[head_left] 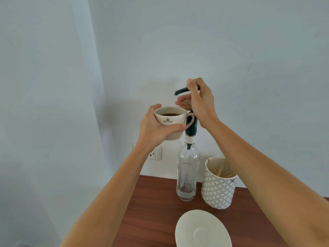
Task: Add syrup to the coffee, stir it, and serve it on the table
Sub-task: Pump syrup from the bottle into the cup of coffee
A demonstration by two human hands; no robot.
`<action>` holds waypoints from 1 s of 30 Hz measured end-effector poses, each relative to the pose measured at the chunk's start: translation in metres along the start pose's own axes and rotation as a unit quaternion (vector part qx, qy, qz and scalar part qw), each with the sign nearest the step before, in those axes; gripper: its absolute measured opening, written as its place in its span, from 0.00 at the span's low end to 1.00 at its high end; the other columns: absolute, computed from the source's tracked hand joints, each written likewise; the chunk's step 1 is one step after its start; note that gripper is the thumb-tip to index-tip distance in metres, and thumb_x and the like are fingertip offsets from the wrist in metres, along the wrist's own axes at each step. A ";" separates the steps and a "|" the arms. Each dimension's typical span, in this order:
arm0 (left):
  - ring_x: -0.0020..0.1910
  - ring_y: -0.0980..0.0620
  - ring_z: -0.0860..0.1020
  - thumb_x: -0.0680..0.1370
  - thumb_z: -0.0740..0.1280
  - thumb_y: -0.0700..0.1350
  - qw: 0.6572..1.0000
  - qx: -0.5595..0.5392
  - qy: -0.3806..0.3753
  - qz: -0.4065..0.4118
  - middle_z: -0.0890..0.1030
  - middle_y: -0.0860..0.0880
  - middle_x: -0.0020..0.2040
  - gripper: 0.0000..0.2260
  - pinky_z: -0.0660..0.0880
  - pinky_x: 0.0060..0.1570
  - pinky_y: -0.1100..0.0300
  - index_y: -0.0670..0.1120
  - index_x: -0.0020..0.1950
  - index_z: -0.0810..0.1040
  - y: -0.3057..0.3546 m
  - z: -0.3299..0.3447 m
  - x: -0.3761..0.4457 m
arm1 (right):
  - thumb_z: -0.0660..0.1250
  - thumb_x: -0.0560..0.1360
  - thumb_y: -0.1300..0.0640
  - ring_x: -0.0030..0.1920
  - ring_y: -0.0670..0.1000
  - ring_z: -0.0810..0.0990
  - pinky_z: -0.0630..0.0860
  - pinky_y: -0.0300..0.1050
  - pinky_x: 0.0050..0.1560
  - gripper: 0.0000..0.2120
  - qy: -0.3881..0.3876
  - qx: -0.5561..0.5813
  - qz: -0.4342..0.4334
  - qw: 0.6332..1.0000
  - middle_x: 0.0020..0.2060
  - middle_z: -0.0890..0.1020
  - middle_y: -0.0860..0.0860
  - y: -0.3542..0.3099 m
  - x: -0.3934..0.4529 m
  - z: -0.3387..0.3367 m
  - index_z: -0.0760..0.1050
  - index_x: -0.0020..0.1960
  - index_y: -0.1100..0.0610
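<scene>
Coffee cup point(170, 122) sits in my left hand point(155, 128), raised well above the desk point(151, 207), my grip wrapped around its cream body, thumb across the front and handle pointing right. Dark coffee fills it partway. Its rim is just below and left of the dark green pump spout point(181, 90). My right hand point(199, 102) closes on the pump head atop the clear glass syrup bottle point(187, 175), which stands upright on the desk and looks nearly empty. Just right of the bottle stands a patterned white holder point(219, 188) with wooden stirrers point(219, 168) inside. A cream saucer point(203, 230) lies nearer me on the desk. A wall socket point(154, 153) shows behind my left wrist.
</scene>
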State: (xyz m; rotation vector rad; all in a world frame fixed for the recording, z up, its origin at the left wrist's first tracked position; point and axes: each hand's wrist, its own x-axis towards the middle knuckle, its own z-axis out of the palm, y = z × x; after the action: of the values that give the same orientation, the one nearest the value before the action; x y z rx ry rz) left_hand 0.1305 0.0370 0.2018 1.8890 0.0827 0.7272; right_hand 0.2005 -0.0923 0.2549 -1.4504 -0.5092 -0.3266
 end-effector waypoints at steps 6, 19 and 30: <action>0.56 0.54 0.79 0.57 0.84 0.52 1.000 -0.005 -0.005 0.001 0.78 0.57 0.55 0.44 0.80 0.55 0.53 0.52 0.70 0.69 -0.004 -0.002 -0.009 | 0.60 0.82 0.46 0.48 0.43 0.81 0.73 0.25 0.44 0.17 0.092 -0.104 -0.090 0.986 0.48 0.82 0.51 0.013 -0.034 -0.014 0.67 0.65 0.55; 0.56 0.58 0.80 0.50 0.82 0.60 0.997 -0.027 -0.072 0.008 0.81 0.58 0.54 0.47 0.78 0.58 0.56 0.53 0.67 0.71 -0.042 0.016 -0.078 | 0.54 0.84 0.48 0.55 0.55 0.84 0.79 0.60 0.59 0.19 -0.045 -0.072 0.044 0.995 0.52 0.86 0.54 0.072 -0.134 -0.055 0.78 0.63 0.56; 0.60 0.60 0.78 0.58 0.85 0.48 0.985 -0.050 -0.162 -0.006 0.81 0.59 0.57 0.42 0.74 0.57 0.68 0.50 0.68 0.70 -0.095 0.052 -0.163 | 0.55 0.84 0.57 0.54 0.52 0.85 0.82 0.49 0.55 0.15 -0.066 -0.059 0.118 0.989 0.51 0.86 0.52 0.118 -0.219 -0.099 0.80 0.60 0.54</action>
State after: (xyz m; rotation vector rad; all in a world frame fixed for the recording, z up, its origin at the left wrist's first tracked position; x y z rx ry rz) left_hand 0.0512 -0.0253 0.0342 1.8835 -0.1462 0.4002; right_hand 0.0863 -0.1979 0.0369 -1.6374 -0.4242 -0.0744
